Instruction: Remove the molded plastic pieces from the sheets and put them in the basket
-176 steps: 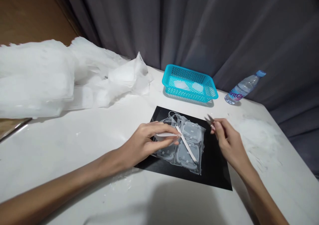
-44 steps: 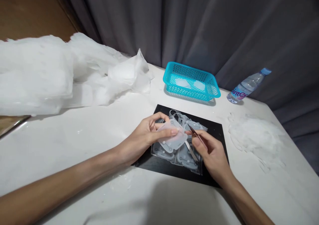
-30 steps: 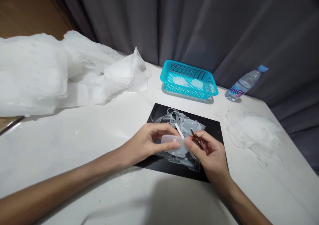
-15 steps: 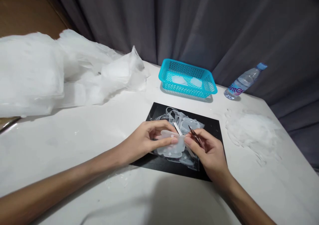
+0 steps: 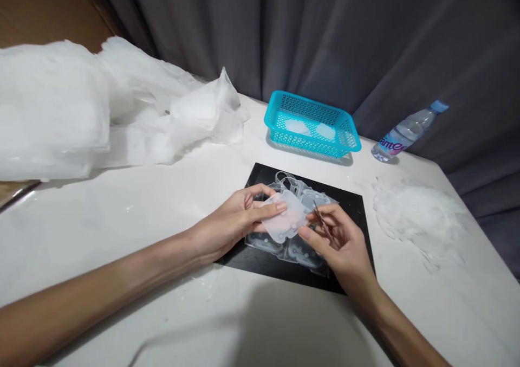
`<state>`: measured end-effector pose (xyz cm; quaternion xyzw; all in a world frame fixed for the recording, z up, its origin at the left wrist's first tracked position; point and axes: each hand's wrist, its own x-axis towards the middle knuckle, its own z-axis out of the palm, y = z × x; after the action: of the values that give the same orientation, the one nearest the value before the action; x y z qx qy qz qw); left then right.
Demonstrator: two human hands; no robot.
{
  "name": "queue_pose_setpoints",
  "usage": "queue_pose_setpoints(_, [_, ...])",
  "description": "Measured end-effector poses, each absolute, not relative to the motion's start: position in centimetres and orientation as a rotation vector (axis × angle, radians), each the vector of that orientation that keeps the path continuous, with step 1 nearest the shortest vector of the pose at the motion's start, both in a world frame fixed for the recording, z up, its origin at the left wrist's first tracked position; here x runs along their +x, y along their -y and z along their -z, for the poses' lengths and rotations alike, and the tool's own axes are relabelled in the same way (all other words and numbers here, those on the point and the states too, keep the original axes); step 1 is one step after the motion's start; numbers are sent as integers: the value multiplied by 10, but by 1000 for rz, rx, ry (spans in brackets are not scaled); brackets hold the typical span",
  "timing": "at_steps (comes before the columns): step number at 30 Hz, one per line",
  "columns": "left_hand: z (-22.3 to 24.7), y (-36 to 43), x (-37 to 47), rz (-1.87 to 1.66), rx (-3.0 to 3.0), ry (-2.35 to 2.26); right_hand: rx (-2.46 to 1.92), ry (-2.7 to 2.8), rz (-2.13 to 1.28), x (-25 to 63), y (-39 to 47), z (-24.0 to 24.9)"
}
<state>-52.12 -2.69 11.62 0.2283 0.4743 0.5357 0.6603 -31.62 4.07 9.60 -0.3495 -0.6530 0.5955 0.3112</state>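
Observation:
My left hand (image 5: 252, 215) is closed on a thin, translucent white plastic piece (image 5: 284, 218) with rounded edges and small round bumps, its thumb lying on top. At the piece's right edge are the thumb and forefinger of my right hand (image 5: 335, 234); whether they pinch it I cannot tell. A pair of dark tweezers (image 5: 324, 225) is held in my right hand, tips pointing up and away. Beneath both hands, clear moulded plastic sheets (image 5: 306, 253) with similar rounded shapes lie on a black mat (image 5: 255, 261), partly covered by my fingers.
Behind the mat stands a turquoise basket (image 5: 311, 146) with two whitish pieces inside. A water bottle (image 5: 406, 134) is to its right. Translucent scraps (image 5: 418, 215) are heaped on the white table (image 5: 195, 323) at the right. Large white plastic bags (image 5: 134, 123) fill the back left.
The plastic piece has been turned so that its broad face shows more. A white strip seen between the hands is no longer visible. The whole view has shifted slightly.

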Motion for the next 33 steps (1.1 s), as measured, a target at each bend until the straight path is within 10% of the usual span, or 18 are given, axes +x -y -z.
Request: queue_pose_setpoints(33, [-117,25,-518,-1190,686,-966,-907,1570,-1660,-318,-36,-113])
